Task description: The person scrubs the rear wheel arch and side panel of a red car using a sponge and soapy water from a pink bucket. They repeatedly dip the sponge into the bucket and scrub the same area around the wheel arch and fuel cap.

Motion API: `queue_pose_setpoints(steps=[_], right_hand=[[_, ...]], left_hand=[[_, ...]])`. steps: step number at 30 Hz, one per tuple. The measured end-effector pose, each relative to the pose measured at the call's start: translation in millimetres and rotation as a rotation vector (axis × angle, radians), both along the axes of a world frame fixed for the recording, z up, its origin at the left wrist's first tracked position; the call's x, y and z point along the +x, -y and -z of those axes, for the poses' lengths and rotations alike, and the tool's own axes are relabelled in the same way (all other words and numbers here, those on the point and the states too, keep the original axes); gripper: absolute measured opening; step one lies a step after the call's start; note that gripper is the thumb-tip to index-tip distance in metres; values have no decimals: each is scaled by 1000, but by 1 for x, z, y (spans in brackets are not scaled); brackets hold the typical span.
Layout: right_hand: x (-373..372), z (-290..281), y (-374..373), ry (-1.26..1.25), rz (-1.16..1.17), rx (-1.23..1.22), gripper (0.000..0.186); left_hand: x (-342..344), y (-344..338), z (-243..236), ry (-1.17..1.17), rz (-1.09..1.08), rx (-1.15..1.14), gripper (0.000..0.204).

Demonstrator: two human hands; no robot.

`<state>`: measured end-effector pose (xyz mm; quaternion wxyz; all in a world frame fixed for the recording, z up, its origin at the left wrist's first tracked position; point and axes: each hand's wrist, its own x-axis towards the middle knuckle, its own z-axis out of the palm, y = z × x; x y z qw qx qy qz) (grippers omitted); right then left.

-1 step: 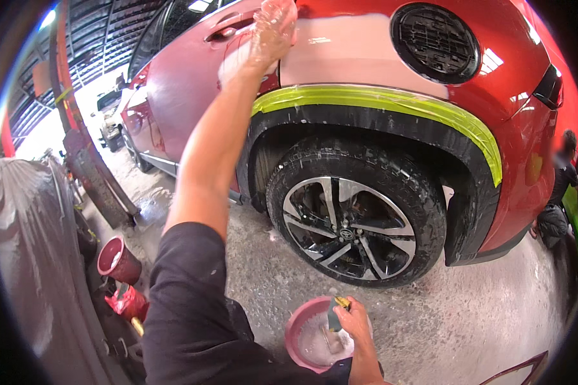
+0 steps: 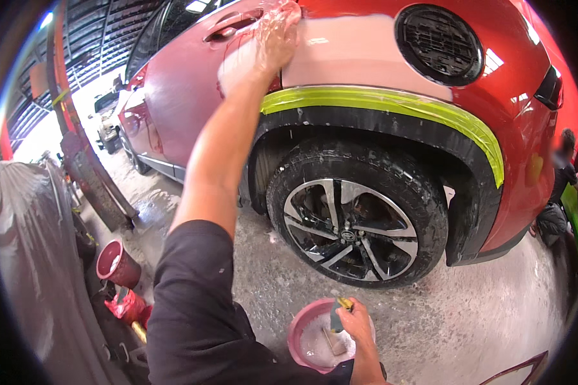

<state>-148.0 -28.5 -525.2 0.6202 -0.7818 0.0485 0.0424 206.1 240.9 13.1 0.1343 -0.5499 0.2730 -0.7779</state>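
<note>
My left arm reaches up to a red car (image 2: 520, 141), and my left hand (image 2: 276, 42) presses on its side near the door handle (image 2: 233, 25). Wet suds coat the hand, and its fingers blur into a pinkish patch, so I cannot make out what is under them. A pale sanded area (image 2: 353, 48) spreads over the panel to the right. Low down, my right hand (image 2: 358, 321) grips a yellow and grey-green pad (image 2: 338, 316) above a pink basin (image 2: 295, 333). Milky water and a flat, light-coloured block (image 2: 334, 343) are in the basin.
Bright green tape (image 2: 379, 99) edges the wheel arch above the tyre (image 2: 430, 224). At left stand a dark red bucket (image 2: 123, 269), a red bag-like thing (image 2: 128, 305), a grey covered object (image 2: 29, 256) and a steel post (image 2: 87, 157). Another person (image 2: 555, 205) crouches at far right.
The view has shifted slightly. My left hand sits a little lower on the panel. My right hand stays over the basin with the pad.
</note>
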Motion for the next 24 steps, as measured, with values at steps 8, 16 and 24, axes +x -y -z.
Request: queue_pose_setpoints(steps=[8,16,24], right_hand=[[34,-32,-84,155,286,239,29],[75,51,-148,122,566,-616,26],[71,-70,-178,277,747,-756,42]], left_hand=[[-46,9,258,-579,443,-216,60],[-245,-37,592,-2401,463,-317,27],[-252,-100,567,-2308,777,459,20]])
